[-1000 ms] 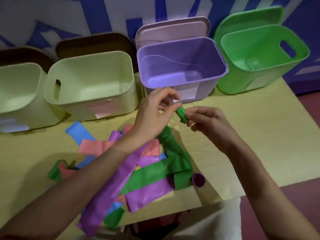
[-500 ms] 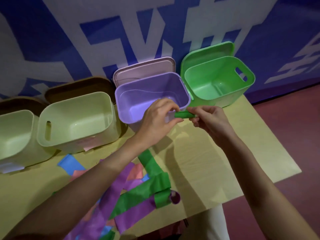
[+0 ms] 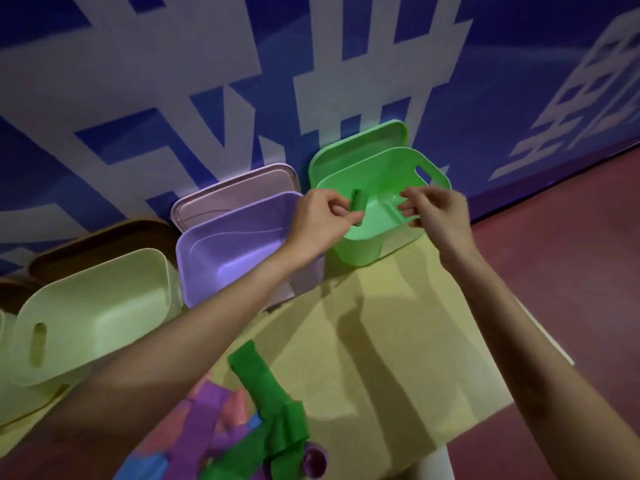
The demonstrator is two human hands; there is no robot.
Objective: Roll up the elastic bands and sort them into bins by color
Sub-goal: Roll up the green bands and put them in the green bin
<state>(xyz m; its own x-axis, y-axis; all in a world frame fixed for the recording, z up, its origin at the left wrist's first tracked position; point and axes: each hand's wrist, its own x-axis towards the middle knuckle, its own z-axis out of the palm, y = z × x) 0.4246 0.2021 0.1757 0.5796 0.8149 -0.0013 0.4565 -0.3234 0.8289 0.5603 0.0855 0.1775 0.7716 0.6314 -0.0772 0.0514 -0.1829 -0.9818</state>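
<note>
- Pale yellow-green bin (image 3: 93, 320): at 9 o'clock on the yellow table (image 3: 398, 341), slot handle on its near-left wall; a brown lid (image 3: 100, 242) stands behind it.
- Loose elastic bands (image 3: 221, 431): at 6 o'clock, a heap of purple, pink and blue strips on the table.
- Unrolled green band (image 3: 270, 403): lies across that heap, running toward 12 o'clock.
- Rolled purple band (image 3: 317, 460): just beside the green strip's near end.
- Purple bin (image 3: 239, 244): centre, with a pale lilac lid (image 3: 235, 192) leaning behind it.
- Left hand (image 3: 322, 220): over the gap between purple and green bins; thumb and curled fingers pinch 1 rolled green band (image 3: 356, 204), held upright above the green bin's interior.
- Green bin (image 3: 384, 206): at 1 o'clock against the blue-and-white wall (image 3: 242, 81), its green lid (image 3: 360, 143) propped behind.
- Right hand (image 3: 436, 213): over the green bin's right rim, fingers loosely curled, apart from the roll, holding nothing.
</note>
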